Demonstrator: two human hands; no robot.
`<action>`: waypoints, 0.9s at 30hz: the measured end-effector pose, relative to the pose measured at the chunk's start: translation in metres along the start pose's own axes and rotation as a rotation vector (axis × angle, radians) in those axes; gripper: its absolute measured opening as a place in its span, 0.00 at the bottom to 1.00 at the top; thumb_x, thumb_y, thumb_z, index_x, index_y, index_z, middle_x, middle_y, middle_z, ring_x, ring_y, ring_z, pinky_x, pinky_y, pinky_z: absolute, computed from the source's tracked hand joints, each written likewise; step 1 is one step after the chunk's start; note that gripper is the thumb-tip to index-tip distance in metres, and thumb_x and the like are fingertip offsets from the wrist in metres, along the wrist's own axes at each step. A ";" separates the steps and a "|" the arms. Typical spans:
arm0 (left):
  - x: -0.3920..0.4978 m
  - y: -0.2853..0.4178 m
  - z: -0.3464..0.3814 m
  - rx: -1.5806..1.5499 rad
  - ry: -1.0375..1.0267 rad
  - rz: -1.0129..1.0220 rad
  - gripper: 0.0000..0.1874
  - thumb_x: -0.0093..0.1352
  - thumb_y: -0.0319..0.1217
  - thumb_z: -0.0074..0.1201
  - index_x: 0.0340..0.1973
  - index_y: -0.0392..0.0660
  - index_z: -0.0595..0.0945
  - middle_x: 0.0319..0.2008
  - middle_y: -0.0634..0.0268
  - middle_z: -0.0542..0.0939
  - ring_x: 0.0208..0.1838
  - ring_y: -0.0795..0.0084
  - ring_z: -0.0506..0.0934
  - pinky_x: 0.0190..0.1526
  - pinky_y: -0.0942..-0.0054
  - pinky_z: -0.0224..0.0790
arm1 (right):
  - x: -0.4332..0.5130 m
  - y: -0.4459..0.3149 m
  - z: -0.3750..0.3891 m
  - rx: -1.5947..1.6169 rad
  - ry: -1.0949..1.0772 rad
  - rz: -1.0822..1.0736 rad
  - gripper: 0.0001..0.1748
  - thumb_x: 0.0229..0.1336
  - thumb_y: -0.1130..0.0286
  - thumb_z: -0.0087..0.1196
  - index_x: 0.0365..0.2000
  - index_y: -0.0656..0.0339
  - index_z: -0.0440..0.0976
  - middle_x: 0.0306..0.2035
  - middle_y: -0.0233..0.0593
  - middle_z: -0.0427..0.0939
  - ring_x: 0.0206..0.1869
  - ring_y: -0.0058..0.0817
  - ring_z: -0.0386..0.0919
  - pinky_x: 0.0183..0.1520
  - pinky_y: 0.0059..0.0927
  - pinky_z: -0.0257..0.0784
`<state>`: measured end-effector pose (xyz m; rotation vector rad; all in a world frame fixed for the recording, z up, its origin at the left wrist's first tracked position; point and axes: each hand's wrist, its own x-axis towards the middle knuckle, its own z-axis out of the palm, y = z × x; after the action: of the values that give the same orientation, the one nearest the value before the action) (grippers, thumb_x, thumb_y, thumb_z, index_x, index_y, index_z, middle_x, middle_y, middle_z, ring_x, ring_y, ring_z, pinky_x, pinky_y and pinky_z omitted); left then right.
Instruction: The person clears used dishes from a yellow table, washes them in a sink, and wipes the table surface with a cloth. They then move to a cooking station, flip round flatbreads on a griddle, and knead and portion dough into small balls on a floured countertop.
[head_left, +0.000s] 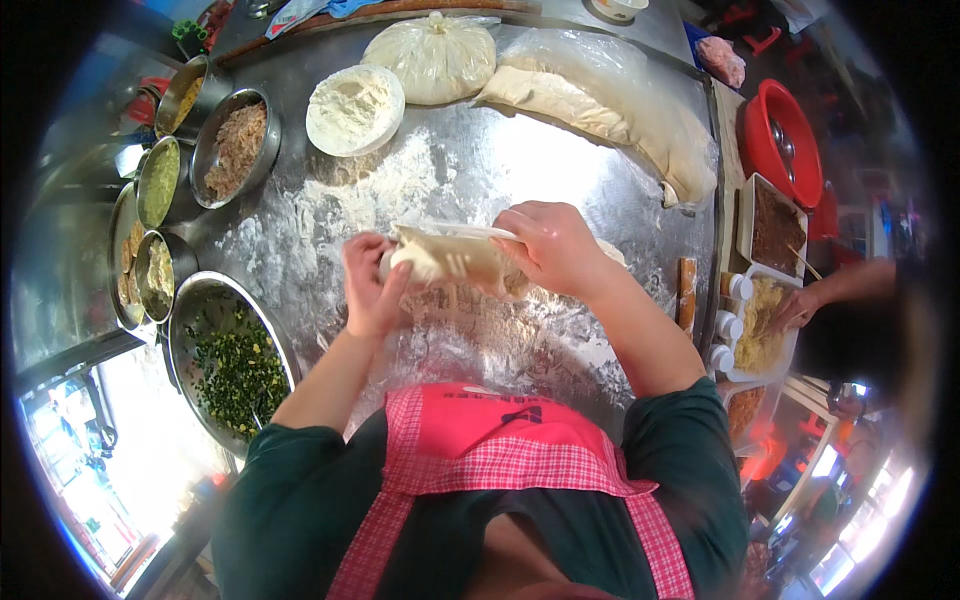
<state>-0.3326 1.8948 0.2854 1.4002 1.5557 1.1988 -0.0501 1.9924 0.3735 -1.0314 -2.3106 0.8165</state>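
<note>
Over the floured steel table (465, 330), both my hands hold a pale lump of dough (457, 259) with clear plastic around it. My left hand (371, 277) grips its left end, thumb in front. My right hand (544, 244) pinches the plastic and the right end, fingers bent over it. Behind them stands a white bowl of flour (355, 109). A tied plastic bag of dough (431, 56) lies beyond, beside a long slab of dough (570, 97) partly covered by clear plastic. A short wooden rolling pin (686, 296) lies to the right.
At left stand metal bowls of minced filling (238, 146), chopped greens (236, 367) and mashed green filling (159, 182). At right are a red basin (784, 142), a tray of dark paste (776, 229) and white-lidded containers (727, 324). Another person's hand (796, 309) reaches into a yellow filling tub (757, 330).
</note>
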 end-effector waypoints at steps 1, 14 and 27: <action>-0.017 -0.008 -0.007 -0.043 0.021 -0.031 0.20 0.65 0.26 0.55 0.53 0.39 0.72 0.47 0.58 0.74 0.48 0.69 0.74 0.52 0.70 0.69 | -0.002 -0.004 -0.006 0.028 0.062 -0.073 0.06 0.58 0.66 0.55 0.34 0.57 0.76 0.27 0.45 0.77 0.31 0.40 0.79 0.37 0.38 0.75; -0.007 0.042 0.012 0.833 -0.533 0.280 0.46 0.55 0.47 0.67 0.65 0.45 0.64 0.64 0.53 0.66 0.68 0.53 0.61 0.70 0.50 0.49 | 0.022 0.176 -0.094 -0.774 0.264 0.161 0.25 0.57 0.67 0.57 0.57 0.44 0.71 0.54 0.38 0.76 0.54 0.42 0.73 0.56 0.40 0.71; 0.018 0.040 0.054 0.403 -0.591 -0.326 0.43 0.58 0.38 0.66 0.65 0.38 0.63 0.53 0.51 0.75 0.54 0.58 0.75 0.55 0.62 0.70 | -0.065 0.054 0.032 -0.372 -0.302 0.465 0.43 0.45 0.52 0.65 0.61 0.54 0.63 0.52 0.53 0.75 0.55 0.43 0.75 0.51 0.45 0.73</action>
<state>-0.2719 1.9211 0.3070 1.4921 1.5465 0.2393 -0.0046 1.9603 0.3022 -1.7610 -2.5767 0.7659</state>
